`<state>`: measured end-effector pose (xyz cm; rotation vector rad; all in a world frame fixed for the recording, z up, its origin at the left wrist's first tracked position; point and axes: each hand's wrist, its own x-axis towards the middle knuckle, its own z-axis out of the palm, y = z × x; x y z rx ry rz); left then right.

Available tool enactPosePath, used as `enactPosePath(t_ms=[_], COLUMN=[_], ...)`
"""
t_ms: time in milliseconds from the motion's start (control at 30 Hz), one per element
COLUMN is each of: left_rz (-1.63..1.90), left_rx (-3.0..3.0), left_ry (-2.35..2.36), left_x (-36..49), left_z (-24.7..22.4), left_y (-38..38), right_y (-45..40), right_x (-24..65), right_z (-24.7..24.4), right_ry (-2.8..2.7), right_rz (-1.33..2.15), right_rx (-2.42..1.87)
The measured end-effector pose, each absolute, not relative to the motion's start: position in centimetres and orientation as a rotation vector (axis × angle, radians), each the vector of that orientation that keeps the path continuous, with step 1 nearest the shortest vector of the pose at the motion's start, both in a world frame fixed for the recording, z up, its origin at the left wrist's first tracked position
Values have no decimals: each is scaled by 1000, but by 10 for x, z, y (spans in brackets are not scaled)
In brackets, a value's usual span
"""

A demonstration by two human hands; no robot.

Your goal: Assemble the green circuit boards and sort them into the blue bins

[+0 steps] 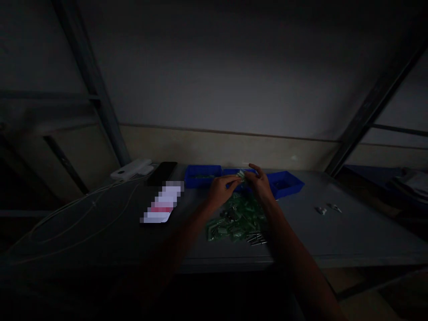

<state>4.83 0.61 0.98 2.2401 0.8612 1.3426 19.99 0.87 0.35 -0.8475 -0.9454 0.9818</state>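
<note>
Packet (241,174), shiny pale-green, pinched mid-frame by mere fingertips of left hand (222,190) and right hand (261,182), could slip onto green plastic bags (246,206) below.

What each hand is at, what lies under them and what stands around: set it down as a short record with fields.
Left hand: left hand, fingertips on a small pale piece
Right hand: right hand, fingertips on the same piece
Below hands: pile of green packets; thin metal rods at its near edge
Behind: three blue bins in a row
Left side: phone with lit, pixelated screen; dark flat device; white box; cables
Right side: two small pale items
Surface: grey table
Light: dim
</note>
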Motion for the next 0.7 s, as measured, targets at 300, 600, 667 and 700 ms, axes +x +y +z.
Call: enactPosePath(t_ms=[300, 600, 667, 700], left_rz=[1424, 1278, 1203, 1188], left_rx=[2136, 1836, 1852, 1862], left_ry=[1029, 855, 824, 817], left_x=[41, 50, 51, 51], left_z=[8, -5, -7, -7], left_y=[16, 26, 26, 26], right_y=[8, 4, 0, -2], right_x=[197, 198, 198, 198], right_z=[5, 2, 3, 3], right_ry=[-1342, -1251, -1268, -1273], right_rz=[931, 845, 851, 858], right_rx=[-938, -966, -973, -976])
